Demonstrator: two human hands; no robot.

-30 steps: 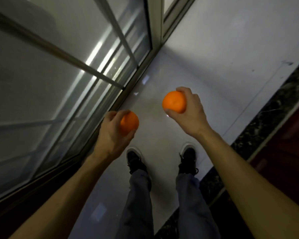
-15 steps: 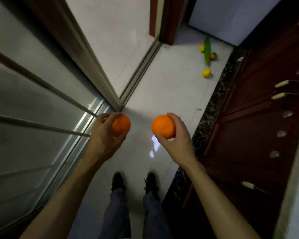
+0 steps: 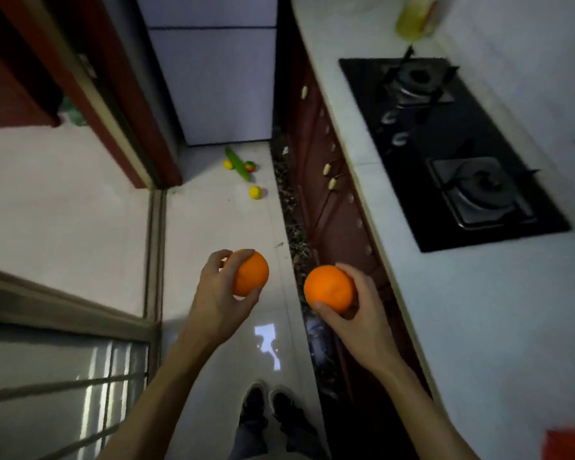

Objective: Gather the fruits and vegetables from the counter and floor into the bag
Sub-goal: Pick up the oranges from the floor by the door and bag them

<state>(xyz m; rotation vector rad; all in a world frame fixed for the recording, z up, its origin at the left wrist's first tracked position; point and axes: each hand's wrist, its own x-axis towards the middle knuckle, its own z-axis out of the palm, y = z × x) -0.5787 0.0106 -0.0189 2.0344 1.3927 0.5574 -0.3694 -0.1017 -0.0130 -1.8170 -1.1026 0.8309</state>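
Note:
My left hand grips an orange above the pale floor. My right hand holds a second orange next to the counter's front. Far ahead on the floor, by the fridge, lie a green cucumber, a small yellow fruit, a red-and-green fruit and a yellow lemon. A red patch shows at the bottom right corner; I cannot tell what it is. No bag is plainly in view.
A white counter with a black two-burner gas hob runs along the right over dark red cabinets. A pale fridge stands ahead. A sliding glass door and its track are on the left. My shoes are below.
The view has swung right from the glass door to the kitchen aisle, bringing the counter, hob and floor produce into sight. Both hands still hold their oranges.

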